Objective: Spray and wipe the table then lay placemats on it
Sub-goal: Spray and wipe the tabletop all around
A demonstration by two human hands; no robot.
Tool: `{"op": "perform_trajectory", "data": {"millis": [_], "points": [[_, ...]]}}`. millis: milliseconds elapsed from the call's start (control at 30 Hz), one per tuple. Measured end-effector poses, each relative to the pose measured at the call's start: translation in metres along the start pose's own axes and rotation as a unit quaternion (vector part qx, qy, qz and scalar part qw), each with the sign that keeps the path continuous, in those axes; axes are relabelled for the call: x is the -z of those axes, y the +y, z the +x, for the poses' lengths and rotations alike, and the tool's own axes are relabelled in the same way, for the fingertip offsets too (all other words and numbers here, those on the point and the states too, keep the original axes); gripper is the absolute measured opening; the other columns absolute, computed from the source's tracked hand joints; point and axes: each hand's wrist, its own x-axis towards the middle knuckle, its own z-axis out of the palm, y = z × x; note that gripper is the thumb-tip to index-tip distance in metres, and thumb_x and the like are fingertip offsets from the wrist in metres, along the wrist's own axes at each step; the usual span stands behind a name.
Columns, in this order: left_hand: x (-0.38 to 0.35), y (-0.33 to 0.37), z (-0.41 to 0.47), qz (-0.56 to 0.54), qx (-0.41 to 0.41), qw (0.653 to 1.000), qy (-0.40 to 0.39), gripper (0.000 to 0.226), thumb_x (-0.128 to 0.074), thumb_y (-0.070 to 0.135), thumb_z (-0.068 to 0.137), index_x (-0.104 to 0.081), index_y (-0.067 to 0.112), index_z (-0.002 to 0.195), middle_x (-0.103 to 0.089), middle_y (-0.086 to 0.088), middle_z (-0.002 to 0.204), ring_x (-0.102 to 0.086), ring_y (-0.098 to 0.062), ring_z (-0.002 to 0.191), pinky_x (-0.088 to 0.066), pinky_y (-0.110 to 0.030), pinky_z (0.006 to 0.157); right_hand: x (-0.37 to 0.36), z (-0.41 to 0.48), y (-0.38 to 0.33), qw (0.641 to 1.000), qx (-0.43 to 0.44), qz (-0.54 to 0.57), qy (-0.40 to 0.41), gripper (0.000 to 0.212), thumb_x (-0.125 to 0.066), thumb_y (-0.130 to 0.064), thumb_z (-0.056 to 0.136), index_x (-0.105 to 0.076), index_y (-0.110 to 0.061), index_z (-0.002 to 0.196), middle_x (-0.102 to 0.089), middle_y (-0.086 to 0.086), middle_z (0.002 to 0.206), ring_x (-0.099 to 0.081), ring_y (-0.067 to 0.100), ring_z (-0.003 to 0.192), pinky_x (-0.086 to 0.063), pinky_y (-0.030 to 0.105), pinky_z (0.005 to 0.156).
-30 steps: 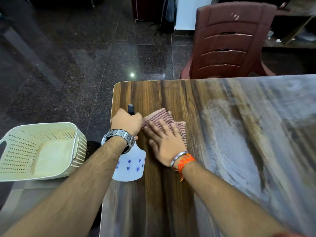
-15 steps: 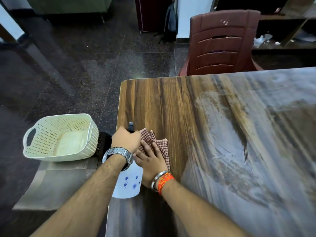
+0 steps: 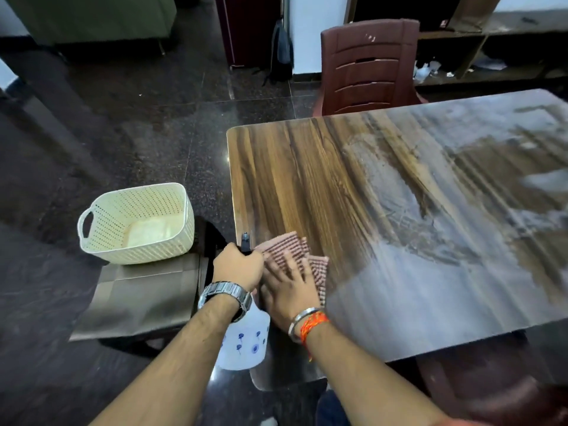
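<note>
Cloth (image 3: pixel 292 245) under right hand (image 3: pixel 287 287) beside table (image 3: pixel 307 179) edge

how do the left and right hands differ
The left hand grips the spray bottle, fingers curled; the right hand lies flat, fingers spread, pressing the cloth onto the table. The left wrist wears a metal watch; the right wrist a bangle and orange thread. Both are at the table's edge.

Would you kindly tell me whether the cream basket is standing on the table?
No, the cream basket stands beside the table, on a grey-brown mat to its left.
</note>
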Motion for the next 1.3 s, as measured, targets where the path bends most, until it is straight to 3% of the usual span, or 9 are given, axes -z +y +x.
{"op": "perform_trajectory", "data": {"millis": [67,133,400,600,700,933,1033,1167,1300], "points": [[0.004,-0.016,-0.011,-0.002,-0.002,1.0,-0.005,0.028,-0.056,0.026,0.088,-0.063,0.003,0.101,-0.067,-0.018,0.103,-0.059,-0.034,0.088,-0.039,-0.03,0.071,-0.002,-0.025,-0.02,0.997,0.073,-0.016,-0.028,0.051,-0.028,-0.042,0.094,-0.033,-0.036,0.144,-0.029,-0.016,0.153,-0.005,0.025,0.146,0.0,0.055,0.113],[0.006,-0.027,-0.022,0.0,-0.004,1.0,-0.009,0.026,-0.056,0.026,0.087,-0.064,0.004,0.099,-0.068,-0.018,0.101,-0.06,-0.035,0.091,-0.041,-0.032,0.073,-0.006,-0.045,-0.011,0.997,0.074,0.0,-0.029,0.052,-0.029,-0.044,0.095,-0.026,-0.039,0.146,-0.025,-0.016,0.154,-0.01,0.026,0.146,-0.003,0.055,0.113],[0.004,-0.054,-0.073,-0.01,-0.001,1.0,-0.007,0.015,-0.054,0.024,0.087,-0.056,0.01,0.083,-0.064,-0.012,0.088,-0.054,-0.03,0.075,-0.038,-0.03,0.066,0.002,-0.109,0.021,0.969,-0.245,0.034,-0.006,0.057,-0.027,-0.047,0.089,-0.032,-0.039,0.145,-0.033,-0.017,0.151,-0.03,0.026,0.14,-0.009,0.054,0.113],[-0.009,-0.072,-0.109,0.037,-0.023,0.999,-0.008,0.017,-0.057,0.025,0.089,-0.058,0.008,0.09,-0.058,-0.009,0.088,-0.053,-0.027,0.079,-0.037,-0.026,0.069,-0.01,-0.132,-0.052,0.995,-0.001,0.045,-0.086,0.052,-0.027,-0.047,0.084,-0.057,-0.038,0.126,-0.054,-0.015,0.135,-0.038,0.027,0.137,-0.017,0.05,0.109],[-0.009,-0.077,-0.117,0.018,0.0,1.0,0.007,0.023,-0.055,0.026,0.089,-0.063,0.005,0.094,-0.064,-0.015,0.095,-0.058,-0.033,0.09,-0.037,-0.03,0.074,-0.011,-0.134,-0.044,0.991,0.075,0.017,-0.109,0.074,0.006,-0.051,0.081,-0.023,-0.036,0.147,-0.017,-0.017,0.157,0.006,0.024,0.147,0.008,0.048,0.116],[-0.006,-0.071,-0.118,-0.03,0.012,0.999,0.023,0.021,-0.055,0.025,0.086,-0.063,0.007,0.09,-0.066,-0.013,0.094,-0.057,-0.031,0.081,-0.042,-0.031,0.072,-0.003,-0.128,-0.046,0.987,0.035,0.064,-0.146,0.08,0.026,-0.059,0.077,0.001,-0.039,0.149,0.005,-0.019,0.158,0.021,0.018,0.144,0.014,0.05,0.114],[-0.001,-0.066,-0.098,-0.034,0.019,0.999,0.033,0.02,-0.055,0.026,0.087,-0.063,0.008,0.09,-0.065,-0.013,0.093,-0.055,-0.031,0.08,-0.041,-0.03,0.073,-0.004,-0.104,-0.045,0.985,0.014,0.066,-0.157,0.056,0.003,-0.053,0.094,0.002,-0.041,0.149,0.011,-0.019,0.157,0.023,0.018,0.143,0.017,0.05,0.113],[0.0,-0.056,-0.06,-0.035,0.009,0.999,0.033,0.022,-0.055,0.028,0.088,-0.063,0.008,0.091,-0.062,-0.01,0.089,-0.056,-0.032,0.083,-0.039,-0.03,0.072,-0.003,-0.059,-0.042,0.991,0.022,0.034,-0.129,0.073,0.013,-0.053,0.079,-0.001,-0.039,0.149,0.007,-0.016,0.159,0.02,0.021,0.144,0.017,0.053,0.112],[0.002,-0.042,-0.013,-0.019,0.001,1.0,0.024,0.023,-0.056,0.029,0.087,-0.062,0.008,0.093,-0.065,-0.011,0.093,-0.054,-0.027,0.077,-0.039,-0.029,0.069,-0.002,0.002,-0.036,0.991,0.005,0.006,-0.13,0.058,-0.019,-0.045,0.095,-0.003,-0.036,0.15,0.01,-0.013,0.159,0.021,0.025,0.144,0.011,0.057,0.112]]}}
